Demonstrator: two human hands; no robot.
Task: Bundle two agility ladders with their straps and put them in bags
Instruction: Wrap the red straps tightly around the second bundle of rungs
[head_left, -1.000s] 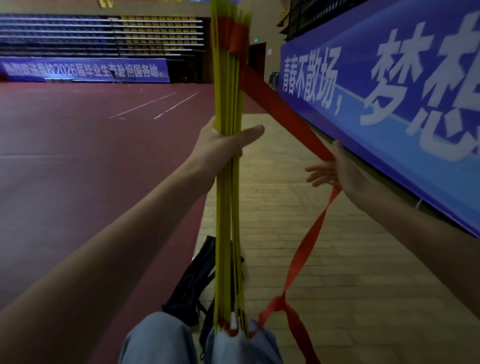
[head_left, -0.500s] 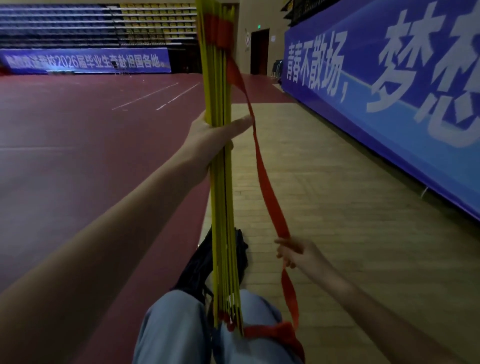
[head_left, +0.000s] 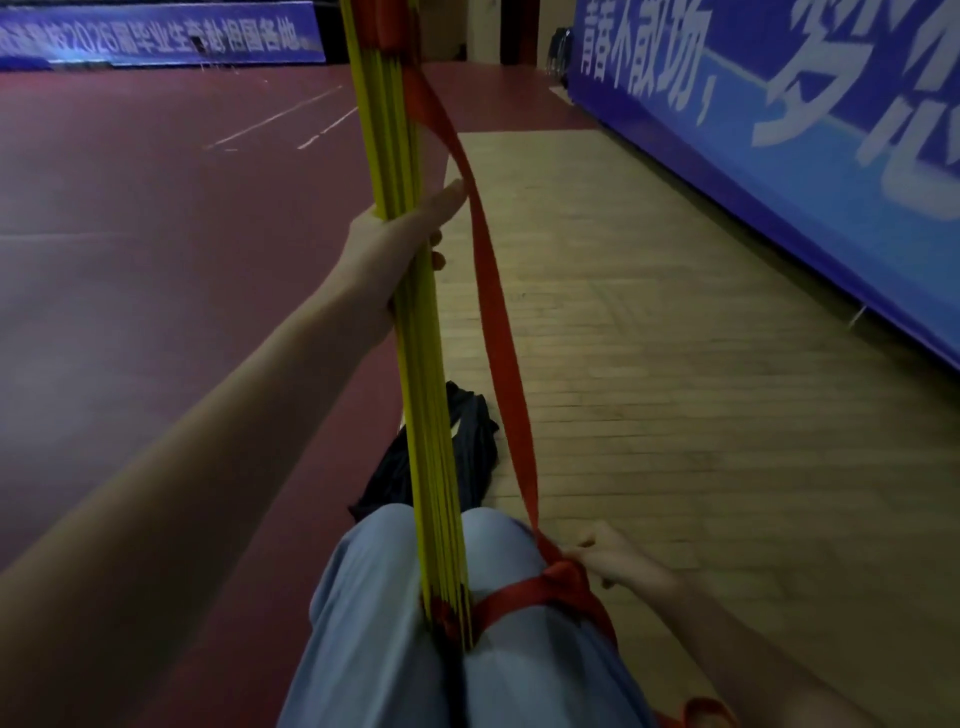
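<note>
Ladder bundle (head_left: 422, 395) stands upright, gripped by left hand (head_left: 392, 252); right hand (head_left: 609, 562) pinches strap (head_left: 500, 325) below.

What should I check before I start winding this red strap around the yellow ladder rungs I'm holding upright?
1. The left hand grips the bundle of thin yellow plastic ladder rungs, upright: ok.
2. The bundle's lower end is braced between the knees of the light blue trousers: ok.
3. The flat red webbing strap runs untangled from the bundle's top down to the right hand: ok.
4. The right hand pinches the strap at its bunched part by the knee: ok.
5. The strap's fastening at the bundle's top: cannot tell, cut off by the frame edge.
6. The black fabric bag lies close by on the floor beyond the knees: ok.
</note>
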